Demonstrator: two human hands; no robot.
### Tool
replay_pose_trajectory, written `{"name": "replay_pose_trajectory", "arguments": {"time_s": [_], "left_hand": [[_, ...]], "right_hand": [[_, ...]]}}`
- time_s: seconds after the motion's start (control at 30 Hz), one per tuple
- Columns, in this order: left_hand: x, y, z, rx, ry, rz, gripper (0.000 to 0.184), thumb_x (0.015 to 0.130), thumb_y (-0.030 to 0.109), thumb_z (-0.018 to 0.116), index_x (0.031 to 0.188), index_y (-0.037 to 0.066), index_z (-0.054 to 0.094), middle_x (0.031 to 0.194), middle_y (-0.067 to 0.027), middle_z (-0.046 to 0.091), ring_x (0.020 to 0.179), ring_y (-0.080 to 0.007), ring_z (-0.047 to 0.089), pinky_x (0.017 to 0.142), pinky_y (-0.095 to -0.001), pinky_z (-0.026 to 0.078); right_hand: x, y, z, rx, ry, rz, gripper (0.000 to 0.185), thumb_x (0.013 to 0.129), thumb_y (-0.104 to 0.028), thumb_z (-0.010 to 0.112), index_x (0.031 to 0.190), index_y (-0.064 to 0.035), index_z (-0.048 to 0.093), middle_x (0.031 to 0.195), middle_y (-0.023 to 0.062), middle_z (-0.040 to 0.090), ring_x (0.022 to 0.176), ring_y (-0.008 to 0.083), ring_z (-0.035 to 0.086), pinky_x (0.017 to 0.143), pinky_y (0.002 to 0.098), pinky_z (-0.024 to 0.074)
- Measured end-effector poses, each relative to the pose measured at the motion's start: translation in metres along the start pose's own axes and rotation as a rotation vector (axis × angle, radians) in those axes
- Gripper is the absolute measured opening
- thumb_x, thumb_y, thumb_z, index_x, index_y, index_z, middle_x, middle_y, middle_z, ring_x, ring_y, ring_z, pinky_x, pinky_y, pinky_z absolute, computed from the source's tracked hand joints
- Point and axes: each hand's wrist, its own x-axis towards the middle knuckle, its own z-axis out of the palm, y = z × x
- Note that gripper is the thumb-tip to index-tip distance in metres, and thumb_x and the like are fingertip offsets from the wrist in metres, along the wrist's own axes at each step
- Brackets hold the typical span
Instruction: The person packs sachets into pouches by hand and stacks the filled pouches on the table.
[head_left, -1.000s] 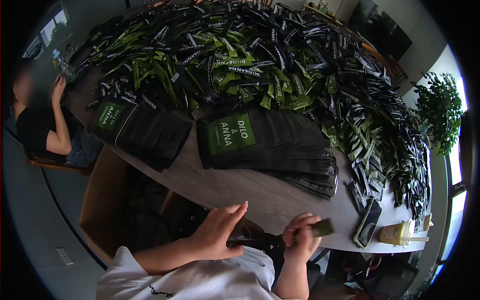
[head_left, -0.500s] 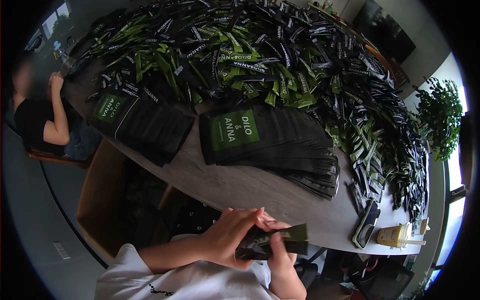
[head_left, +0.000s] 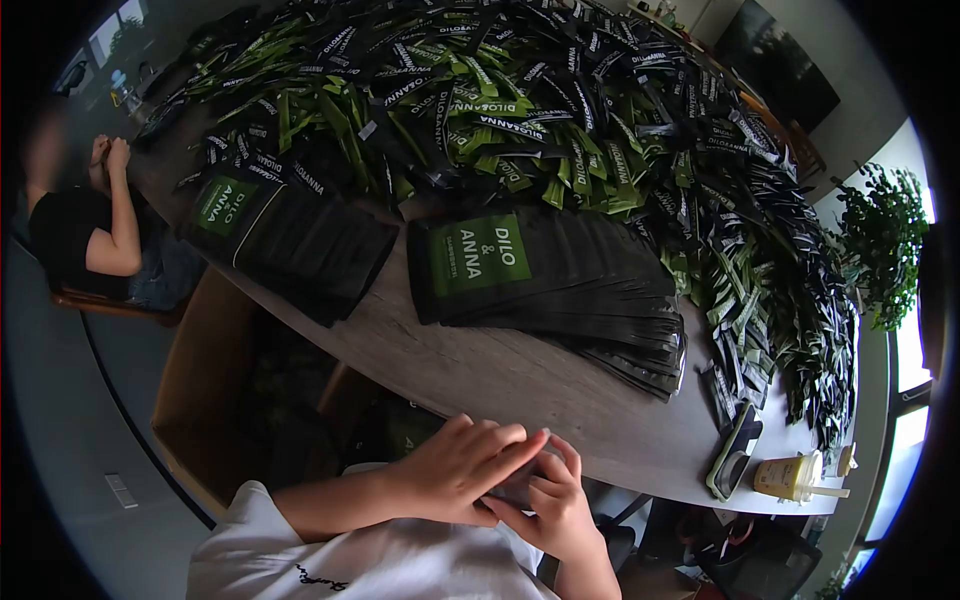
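Observation:
In front of my white shirt, both hands meet around a dark packet (head_left: 514, 489), most of it hidden by my fingers. My left hand (head_left: 458, 472) lies over it from the left, its fingers reaching across to the right hand. From the other side my right hand (head_left: 552, 503) grips it with bent fingers and thumb. Beyond them on the table (head_left: 440, 375) lies a fanned stack of black pouches (head_left: 560, 275) with a green label. A second stack of black pouches (head_left: 300, 250) is to its left.
A large heap of black and green sachets (head_left: 480, 110) covers the table's far side. A phone (head_left: 735, 452) and a cup with a straw (head_left: 788, 476) stand at the right edge. An open cardboard box (head_left: 195, 385) is below the table. Another person (head_left: 90, 235) sits far left.
My right hand has turned and closed in, so the packet that stuck out to the right is now mostly covered. A green patch now shows below the table edge, left of my hands.

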Motion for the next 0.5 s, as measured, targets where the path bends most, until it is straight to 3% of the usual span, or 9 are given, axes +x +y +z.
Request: {"name": "replay_pose_trajectory", "arguments": {"time_s": [0.03, 0.1, 0.13, 0.2, 0.23, 0.37, 0.4, 0.5], "left_hand": [[0.0, 0.0, -0.002, -0.002, -0.005, 0.002, 0.1, 0.058, 0.036, 0.072, 0.134, 0.0, 0.018, 0.112, -0.0106, 0.041, 0.089, -0.0207, 0.046, 0.075, -0.0347, 0.034], [0.0, -0.002, -0.006, -0.191, -0.022, 0.021, 0.096, 0.06, 0.037, 0.075, 0.131, -0.001, 0.023, 0.117, -0.0138, 0.04, 0.098, -0.0246, 0.046, 0.077, -0.0363, 0.037], [0.003, -0.006, -0.013, -0.257, 0.033, 0.04, 0.094, 0.063, 0.031, 0.075, 0.133, 0.0, 0.02, 0.109, -0.0126, 0.047, 0.091, -0.0229, 0.051, 0.074, -0.0331, 0.041], [0.002, -0.009, -0.016, -0.331, 0.02, -0.118, 0.092, 0.067, 0.027, 0.072, 0.136, 0.005, 0.015, 0.096, -0.0102, 0.054, 0.077, -0.0222, 0.055, 0.069, -0.0319, 0.046], [0.004, -0.008, -0.018, -0.355, 0.021, -0.159, 0.089, 0.066, 0.023, 0.073, 0.135, 0.01, 0.02, 0.081, -0.0077, 0.058, 0.066, -0.0211, 0.058, 0.06, -0.0305, 0.047], [0.003, -0.006, -0.02, -0.431, 0.066, -0.238, 0.083, 0.065, 0.021, 0.074, 0.133, 0.013, 0.028, 0.076, -0.007, 0.058, 0.063, -0.0209, 0.058, 0.056, -0.0307, 0.047], [0.004, -0.007, -0.022, -0.4, 0.064, -0.204, 0.08, 0.065, 0.02, 0.075, 0.131, 0.013, 0.031, 0.074, -0.0068, 0.058, 0.062, -0.021, 0.059, 0.055, -0.0306, 0.047], [0.005, -0.008, -0.014, -0.403, 0.098, -0.18, 0.074, 0.065, 0.018, 0.075, 0.128, 0.012, 0.037, 0.074, -0.0072, 0.06, 0.061, -0.021, 0.059, 0.055, -0.03, 0.048]], "right_hand": [[-0.002, 0.003, 0.002, 0.0, -0.098, -0.006, 0.016, 0.07, -0.019, 0.067, 0.078, -0.0052, 0.064, 0.071, 0.0019, 0.062, 0.089, 0.0201, 0.056, 0.096, 0.0454, 0.028], [0.002, 0.004, -0.006, 0.016, -0.02, -0.035, 0.012, 0.067, -0.013, 0.068, 0.072, -0.0039, 0.063, 0.065, 0.0024, 0.06, 0.088, 0.0214, 0.056, 0.095, 0.0463, 0.0314], [0.002, 0.004, -0.011, 0.014, 0.007, -0.043, 0.011, 0.066, -0.011, 0.069, 0.072, -0.0039, 0.063, 0.065, 0.0024, 0.06, 0.087, 0.0214, 0.056, 0.093, 0.0455, 0.0337], [0.002, 0.005, -0.012, 0.064, 0.002, -0.023, 0.014, 0.063, -0.009, 0.071, 0.073, -0.0041, 0.062, 0.07, 0.0021, 0.061, 0.086, 0.021, 0.057, 0.089, 0.0436, 0.038], [0.008, 0.001, -0.012, 0.046, 0.054, -0.037, 0.016, 0.062, -0.009, 0.071, 0.073, -0.0042, 0.062, 0.072, 0.002, 0.062, 0.085, 0.0206, 0.057, 0.087, 0.043, 0.0387], [0.01, 0.002, -0.019, 0.039, 0.155, -0.062, 0.02, 0.059, -0.008, 0.071, 0.077, -0.0048, 0.062, 0.078, 0.0031, 0.063, 0.083, 0.0198, 0.058, 0.084, 0.0407, 0.04], [0.012, 0.004, -0.019, 0.098, 0.125, -0.14, 0.021, 0.058, -0.006, 0.072, 0.077, -0.0046, 0.062, 0.082, 0.0048, 0.062, 0.081, 0.0193, 0.058, 0.08, 0.0388, 0.0406], [0.011, 0.011, -0.02, 0.073, 0.019, -0.111, 0.025, 0.057, -0.006, 0.073, 0.08, -0.0039, 0.061, 0.085, 0.0063, 0.062, 0.081, 0.021, 0.057, 0.078, 0.0377, 0.0411]]}}
